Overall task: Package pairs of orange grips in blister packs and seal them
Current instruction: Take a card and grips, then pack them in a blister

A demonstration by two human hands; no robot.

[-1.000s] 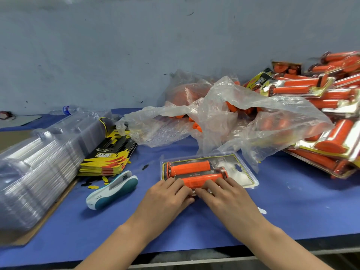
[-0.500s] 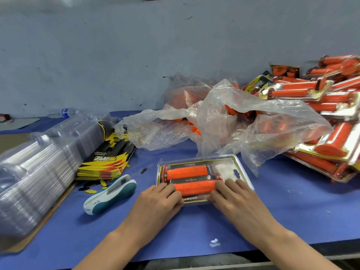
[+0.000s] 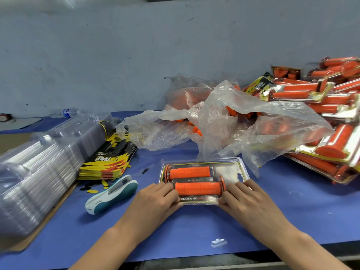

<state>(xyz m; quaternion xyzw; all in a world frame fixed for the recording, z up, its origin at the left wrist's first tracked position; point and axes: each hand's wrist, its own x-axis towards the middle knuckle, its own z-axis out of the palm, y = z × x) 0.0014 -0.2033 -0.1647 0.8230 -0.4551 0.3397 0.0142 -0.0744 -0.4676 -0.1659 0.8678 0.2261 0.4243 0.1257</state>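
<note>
A clear blister pack [image 3: 231,168] lies flat on the blue table in front of me, with two orange grips [image 3: 196,188] side by side inside it over a printed card. My left hand [image 3: 155,201] presses down on the pack's near left corner with its fingers laid flat. My right hand [image 3: 245,199] presses the near right edge the same way. Both sets of fingertips flank the nearer grip. Neither hand curls round anything.
A white and teal stapler [image 3: 111,193] lies left of the pack. Printed cards [image 3: 109,158] and a stack of empty clear blisters [image 3: 39,168] sit further left. A crumpled plastic bag of loose grips [image 3: 224,121] is behind; finished packs [image 3: 321,117] pile at the right.
My hands have slid apart from the middle of the pack's near edge toward its two near corners. The pack has shifted slightly left and turned a little.
</note>
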